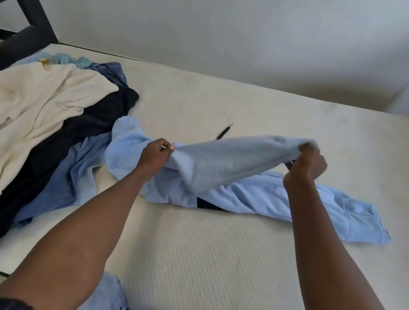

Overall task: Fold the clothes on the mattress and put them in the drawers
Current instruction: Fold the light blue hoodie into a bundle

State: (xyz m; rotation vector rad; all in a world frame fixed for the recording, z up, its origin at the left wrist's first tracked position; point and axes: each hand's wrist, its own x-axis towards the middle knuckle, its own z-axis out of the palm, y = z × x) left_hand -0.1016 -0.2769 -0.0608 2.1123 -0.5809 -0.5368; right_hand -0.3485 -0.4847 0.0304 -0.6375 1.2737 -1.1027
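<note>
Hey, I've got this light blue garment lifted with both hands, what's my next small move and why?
Probably lay the lifted flap down flat over the rest. Both the left hand and right hand pinch the blue garment in mid-air, while its lower part lies stretched on the mattress, so the fold looks unfinished.

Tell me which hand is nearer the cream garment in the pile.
Left. The left hand grips the light blue garment just right of the cream garment; the right hand is farther right.
</note>
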